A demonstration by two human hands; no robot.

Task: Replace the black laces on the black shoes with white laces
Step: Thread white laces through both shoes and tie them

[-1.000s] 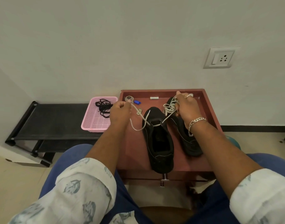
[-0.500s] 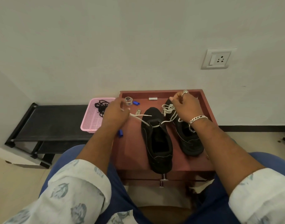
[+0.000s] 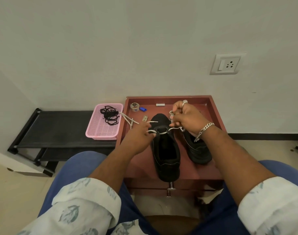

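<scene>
Two black shoes stand side by side on the red table (image 3: 210,106): the left shoe (image 3: 166,150) nearer the person, the right shoe (image 3: 198,150) partly behind the right hand (image 3: 187,117). That hand pinches a bunch of white lace (image 3: 162,132) above the shoe toes. The left hand (image 3: 138,138) holds the other end of the lace (fingers curled around it) beside the left shoe. Black laces (image 3: 109,114) lie in the pink basket (image 3: 100,131).

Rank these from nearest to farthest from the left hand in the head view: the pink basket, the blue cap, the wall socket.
From the left hand:
1. Blue cap, just beyond it on the red tray.
2. Pink basket, off to its left on the black rack.
3. Wall socket, far up on the right.
</scene>
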